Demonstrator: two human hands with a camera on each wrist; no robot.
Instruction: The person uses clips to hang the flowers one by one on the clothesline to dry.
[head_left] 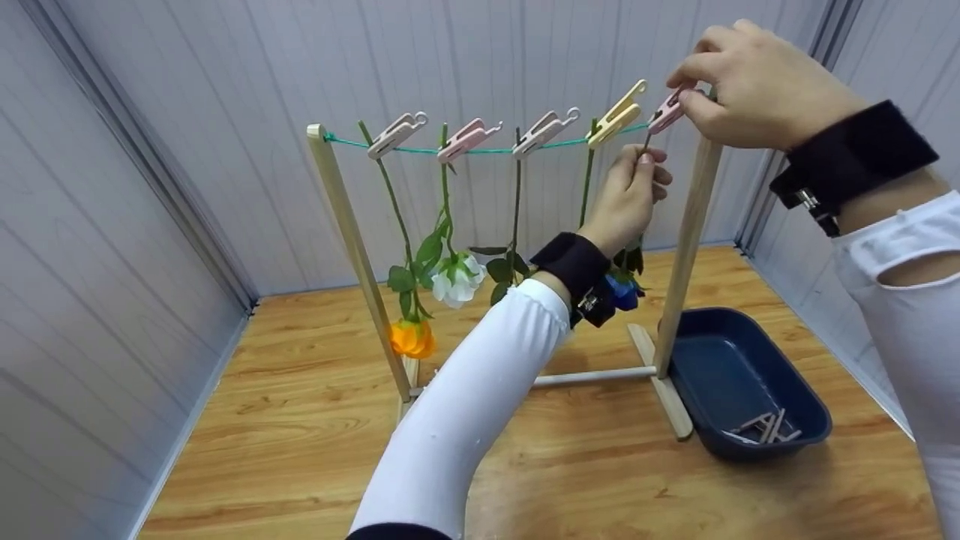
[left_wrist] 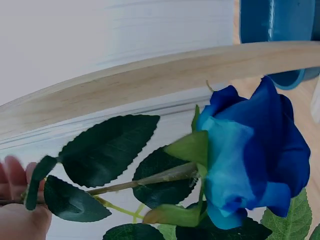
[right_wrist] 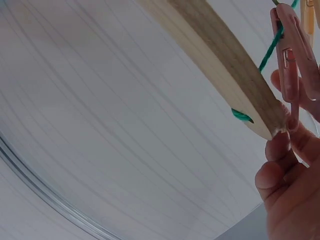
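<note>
Up at the right end of a green string (head_left: 484, 151), my right hand (head_left: 754, 90) grips a pink clothespin (head_left: 666, 112), close beside the wooden post. In the right wrist view the clothespin (right_wrist: 289, 65) sits over the string. My left hand (head_left: 628, 196) pinches the stem of a blue rose just below that clothespin. The rose (left_wrist: 250, 155) hangs head down, its bloom and dark leaves filling much of the left wrist view. Whether the clothespin's tips bite on the stem, I cannot tell.
Along the string, other clothespins hold upside-down flowers, among them an orange one (head_left: 412, 339) and a white one (head_left: 456, 279); my left arm hides some blooms. Wooden posts (head_left: 352, 240) carry the string. A dark blue basin (head_left: 720, 352) with several clothespins (head_left: 766, 427) stands at the right.
</note>
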